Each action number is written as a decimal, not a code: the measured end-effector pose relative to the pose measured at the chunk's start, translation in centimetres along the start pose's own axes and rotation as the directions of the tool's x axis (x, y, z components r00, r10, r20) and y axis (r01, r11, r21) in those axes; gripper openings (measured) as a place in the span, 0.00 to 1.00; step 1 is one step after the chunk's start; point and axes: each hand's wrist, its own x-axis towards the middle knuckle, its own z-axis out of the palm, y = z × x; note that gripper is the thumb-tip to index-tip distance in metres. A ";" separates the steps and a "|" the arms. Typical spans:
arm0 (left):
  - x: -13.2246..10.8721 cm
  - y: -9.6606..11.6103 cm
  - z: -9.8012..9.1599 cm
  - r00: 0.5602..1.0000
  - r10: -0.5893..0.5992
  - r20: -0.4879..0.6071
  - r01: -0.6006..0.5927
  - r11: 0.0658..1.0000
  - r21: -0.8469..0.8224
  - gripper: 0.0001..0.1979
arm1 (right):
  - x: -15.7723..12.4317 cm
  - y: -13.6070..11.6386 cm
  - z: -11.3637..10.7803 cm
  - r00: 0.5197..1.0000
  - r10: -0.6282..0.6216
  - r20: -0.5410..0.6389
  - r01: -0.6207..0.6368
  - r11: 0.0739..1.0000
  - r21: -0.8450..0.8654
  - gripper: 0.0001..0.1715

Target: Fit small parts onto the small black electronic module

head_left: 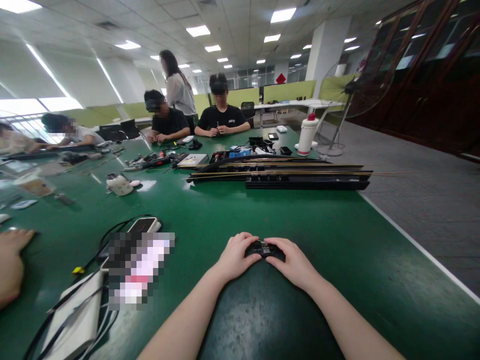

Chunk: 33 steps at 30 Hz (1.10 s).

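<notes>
Both my hands rest on the green table point(337, 235) in front of me, gripping one small black part point(263, 248) between them. My left hand point(236, 256) holds its left end with curled fingers. My right hand point(294, 260) holds its right end. The part has a small metal piece in its middle; its finer details are too small to tell. My forearms lie over a dark round patch of the table surface point(258, 310).
A stack of long black rails with thin rods point(285, 172) lies across the table's middle. A white bottle with a red cap point(307, 135) stands behind it. Cables and a white device point(75, 320) lie at left. Another person's hand point(11, 260) rests at far left. Several people sit beyond.
</notes>
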 end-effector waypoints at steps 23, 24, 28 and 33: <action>0.0 0.1 -0.1 1.000 0.006 -0.012 -0.007 1.000 -0.011 0.20 | 0.0 -0.2 0.1 0.998 0.057 -0.030 -0.057 0.998 -0.011 0.23; 0.0 0.1 -0.1 1.000 0.005 -0.012 -0.005 1.000 -0.010 0.20 | 0.0 -0.2 0.1 0.998 0.055 -0.030 -0.055 0.998 -0.010 0.22; 0.0 0.2 -0.1 1.000 0.001 -0.010 -0.002 1.000 -0.006 0.18 | -0.1 0.0 0.1 0.998 0.046 -0.035 -0.046 0.999 0.001 0.21; 0.0 0.1 -0.1 1.000 0.006 -0.011 -0.006 1.000 -0.007 0.17 | -0.1 0.3 0.2 0.999 0.040 -0.035 -0.040 0.999 0.007 0.20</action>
